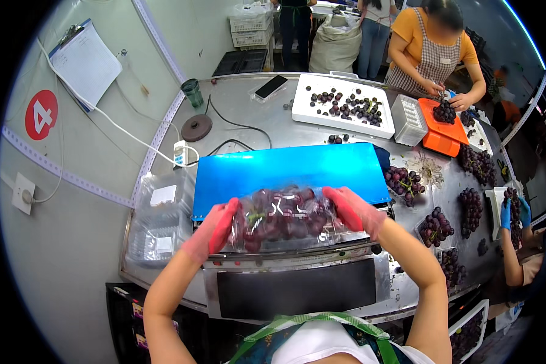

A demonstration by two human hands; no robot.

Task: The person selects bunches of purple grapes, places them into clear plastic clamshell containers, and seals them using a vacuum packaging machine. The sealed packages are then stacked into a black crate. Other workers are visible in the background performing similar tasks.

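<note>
A clear plastic pack of dark red grapes [282, 216], glossy and slightly blurred, is held level in front of me. My left hand [216, 230], in a pinkish-red glove, grips its left end. At the opposite end, my right hand [352, 211] in a matching glove holds on with the thumb side inward. Whether the fingers pinch film or the tray's edge I cannot tell. Behind and partly under the pack is the blue cover of a film wrapping machine [286, 164]. The machine's black plate [295, 289] lies nearer my body.
Empty clear trays [157, 232] are stacked left, below a power strip [180, 152]. Grape bunches [437, 226] lie right. Behind are a white tray of loose grapes [346, 109], a phone [271, 86] and an orange scale [443, 123]. Co-workers handle grapes at the right.
</note>
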